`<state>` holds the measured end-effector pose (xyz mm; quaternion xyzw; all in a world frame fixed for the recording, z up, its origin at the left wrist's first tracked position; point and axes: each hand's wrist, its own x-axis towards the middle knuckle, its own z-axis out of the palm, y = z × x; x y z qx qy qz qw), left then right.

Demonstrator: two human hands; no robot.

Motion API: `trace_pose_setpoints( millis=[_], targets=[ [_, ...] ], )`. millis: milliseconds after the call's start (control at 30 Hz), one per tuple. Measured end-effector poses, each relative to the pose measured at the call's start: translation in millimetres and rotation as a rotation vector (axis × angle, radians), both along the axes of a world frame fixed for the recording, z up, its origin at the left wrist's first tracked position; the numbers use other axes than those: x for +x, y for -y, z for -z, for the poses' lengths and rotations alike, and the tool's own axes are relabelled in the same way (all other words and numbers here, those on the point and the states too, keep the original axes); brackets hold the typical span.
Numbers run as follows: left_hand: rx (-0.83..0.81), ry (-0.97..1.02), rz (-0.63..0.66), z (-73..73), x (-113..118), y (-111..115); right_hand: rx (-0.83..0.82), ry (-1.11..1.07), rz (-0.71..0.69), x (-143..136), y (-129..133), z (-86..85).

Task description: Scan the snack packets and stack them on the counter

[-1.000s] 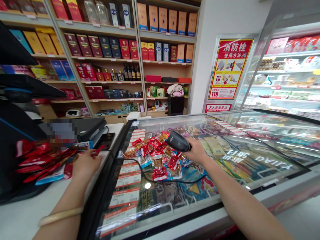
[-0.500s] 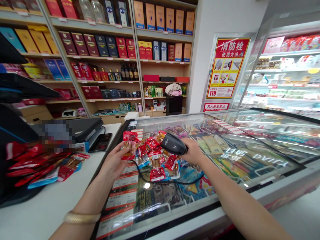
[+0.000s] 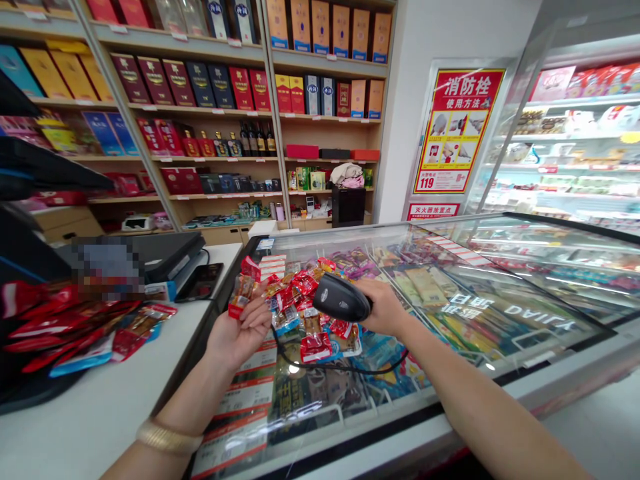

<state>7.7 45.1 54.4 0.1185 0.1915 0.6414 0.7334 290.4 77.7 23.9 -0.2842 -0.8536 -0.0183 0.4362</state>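
My left hand (image 3: 239, 335) is turned palm up above the freezer's left edge and holds a small red snack packet (image 3: 243, 287). My right hand (image 3: 384, 306) grips a black barcode scanner (image 3: 340, 297), its head pointing left toward the packet, a short gap apart. The scanner's black cable (image 3: 330, 363) loops over the glass below. Under both hands a pile of red and orange snack packets (image 3: 310, 313) lies on the freezer's glass lid (image 3: 500, 293).
A white counter (image 3: 75, 427) on the left carries a heap of red packets (image 3: 75, 327) and a black till device (image 3: 170, 257). Shelves of boxed goods (image 3: 225, 87) fill the back wall. An open chiller (image 3: 575, 140) stands at the right.
My left hand left the heap on the counter, moved right to the freezer, picked up a red packet and turned it palm up. The scanner shifted slightly left toward it.
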Motion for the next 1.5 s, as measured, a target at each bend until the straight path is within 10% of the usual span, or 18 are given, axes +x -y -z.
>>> trace_pose_setpoints(
  millis=[1000,1267,1500],
  targets=[
    [-0.107,-0.171,0.123,15.6,11.8,0.4,0.003,0.192,-0.105,-12.4,15.3,-10.8],
    [0.012,-0.630,-0.194,5.4,31.5,-15.1,0.089,-0.087,0.176,20.3,-14.1,-1.4],
    [0.035,-0.889,-0.039,-3.7,59.4,-49.6,0.071,-0.138,0.285,31.1,-25.8,6.8]
  ],
)
